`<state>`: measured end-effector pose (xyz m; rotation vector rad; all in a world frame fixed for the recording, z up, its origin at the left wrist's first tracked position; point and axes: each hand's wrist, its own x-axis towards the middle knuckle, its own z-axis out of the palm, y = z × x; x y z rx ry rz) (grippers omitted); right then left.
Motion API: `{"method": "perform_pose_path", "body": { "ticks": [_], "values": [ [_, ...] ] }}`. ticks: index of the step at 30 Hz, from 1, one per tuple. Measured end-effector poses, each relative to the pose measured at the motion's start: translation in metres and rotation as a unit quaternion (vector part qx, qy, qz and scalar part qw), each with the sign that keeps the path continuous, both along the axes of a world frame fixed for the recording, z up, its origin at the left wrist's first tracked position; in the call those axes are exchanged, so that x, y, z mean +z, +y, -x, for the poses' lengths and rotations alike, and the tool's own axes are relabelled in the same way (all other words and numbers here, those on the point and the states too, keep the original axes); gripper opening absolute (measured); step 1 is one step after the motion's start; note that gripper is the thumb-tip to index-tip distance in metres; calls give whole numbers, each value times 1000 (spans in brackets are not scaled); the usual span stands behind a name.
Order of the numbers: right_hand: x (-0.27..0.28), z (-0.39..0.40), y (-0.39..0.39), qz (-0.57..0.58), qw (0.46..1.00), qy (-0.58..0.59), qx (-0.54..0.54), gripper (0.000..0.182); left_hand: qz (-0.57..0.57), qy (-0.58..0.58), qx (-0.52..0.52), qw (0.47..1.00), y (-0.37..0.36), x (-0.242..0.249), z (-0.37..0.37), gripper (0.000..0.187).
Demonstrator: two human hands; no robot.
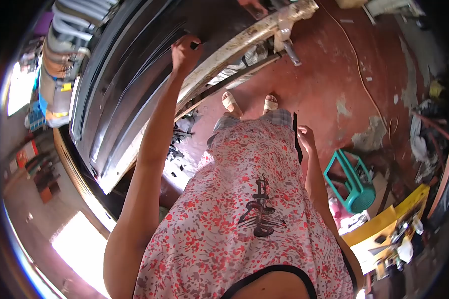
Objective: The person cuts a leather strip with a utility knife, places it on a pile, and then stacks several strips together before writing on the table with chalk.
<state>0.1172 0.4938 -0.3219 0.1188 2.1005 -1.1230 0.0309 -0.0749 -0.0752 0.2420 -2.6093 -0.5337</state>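
Note:
My left hand (186, 54) is closed over the worktable, near its wooden front edge. A dark patch shows between its curled fingers, and I cannot tell what it is. Thin black strips (157, 52) lie beside this hand, on long dark sheets (119, 74) that cover the tabletop. My right hand (306, 137) hangs low at my side, fingers loosely bent and apart, with nothing seen in it. It is close to the black-trimmed edge of my flowered top (249, 154).
Another person's hand (254, 8) is at the table's far end. A worn wooden beam (239, 45) edges the table, with a clamp-like metal piece (292, 52) below its end. A green plastic stool (356, 192) lies tipped at right; a cable (356, 55) crosses the red floor.

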Motion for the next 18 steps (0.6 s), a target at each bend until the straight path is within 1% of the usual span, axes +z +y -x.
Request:
{"method": "perform_pose_path", "body": {
  "ticks": [1,3,5,7,9,11,12,13,15,17,18],
  "values": [
    [-2,4,2,21,999,28,9,25,-1,7,-8,1000,-1,-3,0,17],
    [0,21,6,3,999,16,50,25,-21,-56,31,998,-1,-10,-1,22],
    [13,42,5,9,997,-3,71,27,3,-55,37,998,2,-13,-1,20],
    [34,71,-4,13,993,-6,115,29,-20,-75,59,995,4,-21,1,29],
    [50,105,-10,24,983,17,182,30,-5,-67,89,994,14,-6,-11,38],
    [63,142,-20,0,961,98,260,31,-43,-22,115,992,15,-6,-30,41],
    [76,160,-34,-14,950,119,288,30,-58,-22,136,989,17,1,-43,37],
    [99,176,-51,-27,938,143,314,30,-72,-19,155,985,19,14,-61,34],
    [143,200,-95,-10,916,186,356,30,-76,29,185,979,19,17,-98,25],
    [223,197,-160,4,906,193,377,31,-132,4,214,968,18,26,-140,16],
    [265,191,-193,-13,887,217,408,31,-155,52,221,962,17,22,-161,13]
  ]
}}
